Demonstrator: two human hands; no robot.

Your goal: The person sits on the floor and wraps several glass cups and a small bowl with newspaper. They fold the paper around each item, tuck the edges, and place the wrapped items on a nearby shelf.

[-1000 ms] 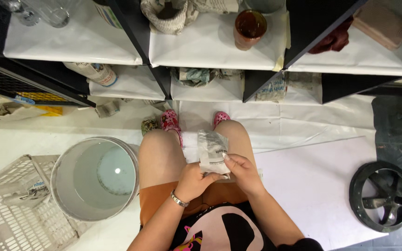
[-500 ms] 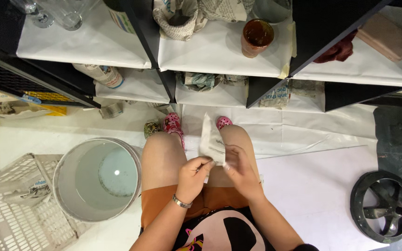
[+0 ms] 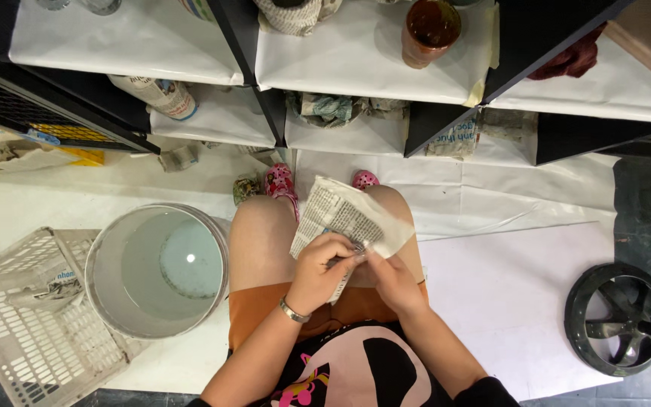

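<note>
Overhead, the black open shelving unit lined with white paper [image 3: 371,71] fills the twelve o'clock band, its cubbies holding a brown glazed clay cup [image 3: 431,30] and crumpled newsprint bundles, probably wrapped so as to cushion what is inside. White paper sheeting [image 3: 506,286] covers the floor, likely to keep it clean. At nine o'clock from the hands stands a round grey plastic bucket of water [image 3: 156,271], close by the seated person's knee and within easy reach; at eight o'clock beyond it lies a white slotted plastic crate [image 3: 16,324]. A dark round wheeled base [image 3: 619,316] sits at three o'clock.

Over the lap, a creased sheet of printed newspaper [image 3: 344,215] fans toward twelve o'clock, held up off the thighs so it can be worked freely. The left hand [image 3: 318,271], wrist bent and wearing a metal bracelet, pinches the sheet's lower edge. The right hand [image 3: 389,279] meets it, fingertips gripping the same edge.
</note>
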